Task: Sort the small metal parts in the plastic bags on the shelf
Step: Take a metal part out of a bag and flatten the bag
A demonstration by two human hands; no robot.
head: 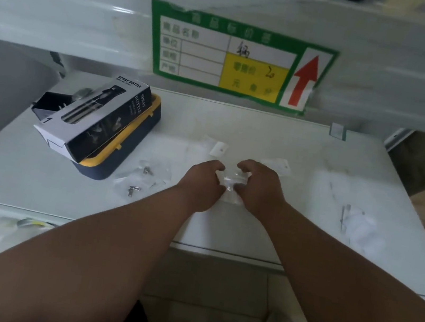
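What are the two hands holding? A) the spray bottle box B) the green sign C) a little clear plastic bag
C: the left hand and right hand both pinch a little clear plastic bag between them, above the shelf.

A white shelf board (266,130) fills the middle, under a pale upper shelf edge (62,11) at twelve o'clock. A green price label (233,58) with a red arrow is stuck there. Beige floor tiles (214,281) show at six o'clock, a grey wall (0,88) at nine o'clock. Light is soft and even.
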